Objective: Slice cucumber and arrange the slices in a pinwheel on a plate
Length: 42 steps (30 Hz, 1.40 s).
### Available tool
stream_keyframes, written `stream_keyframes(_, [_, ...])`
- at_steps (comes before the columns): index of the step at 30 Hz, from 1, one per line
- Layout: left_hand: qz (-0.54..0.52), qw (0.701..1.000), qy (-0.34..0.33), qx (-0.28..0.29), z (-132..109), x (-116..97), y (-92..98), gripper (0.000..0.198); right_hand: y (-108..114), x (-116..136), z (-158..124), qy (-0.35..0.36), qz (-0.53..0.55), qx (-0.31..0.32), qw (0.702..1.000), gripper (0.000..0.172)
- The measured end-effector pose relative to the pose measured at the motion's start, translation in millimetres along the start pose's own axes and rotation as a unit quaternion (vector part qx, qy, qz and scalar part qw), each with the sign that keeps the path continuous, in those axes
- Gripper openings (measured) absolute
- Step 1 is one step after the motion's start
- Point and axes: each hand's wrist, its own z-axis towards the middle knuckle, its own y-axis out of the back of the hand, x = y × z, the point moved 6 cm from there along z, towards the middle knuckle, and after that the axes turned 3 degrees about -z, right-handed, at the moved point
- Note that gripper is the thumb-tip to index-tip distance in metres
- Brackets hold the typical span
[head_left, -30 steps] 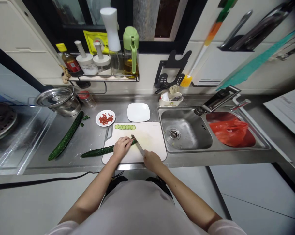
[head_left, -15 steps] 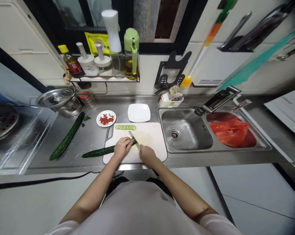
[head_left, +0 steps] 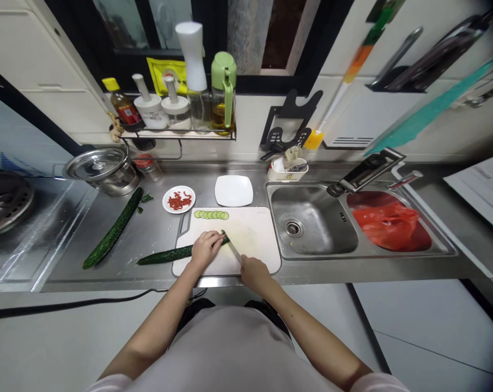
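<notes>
Two grips: left fingers curled over cucumber, right fingers closed round knife

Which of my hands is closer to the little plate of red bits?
Your left hand: it holds a cucumber, nearer you than the plate and slightly to its right. Your right hand grips the knife, farther right.

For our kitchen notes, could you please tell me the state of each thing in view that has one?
Held cucumber: under left hand, knife at end
Knife: gripped in right hand
Cucumber slices: overlapping in a row
Other cucumber: unheld
Pot: lid on
Jar: red lid on
Sauce bottle: capped
Oil bottle: partly full
Round plate: holding red bits
Square plate: face up
Tap: no water visible
</notes>
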Motion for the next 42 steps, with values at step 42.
stream_keyframes(42, [-0.017, 1.000, 0.015, 0.000, 7, -1, 2.9, 0.022, -6, 7, 40, 0.002, 0.012, -0.051, 0.999, 0.029])
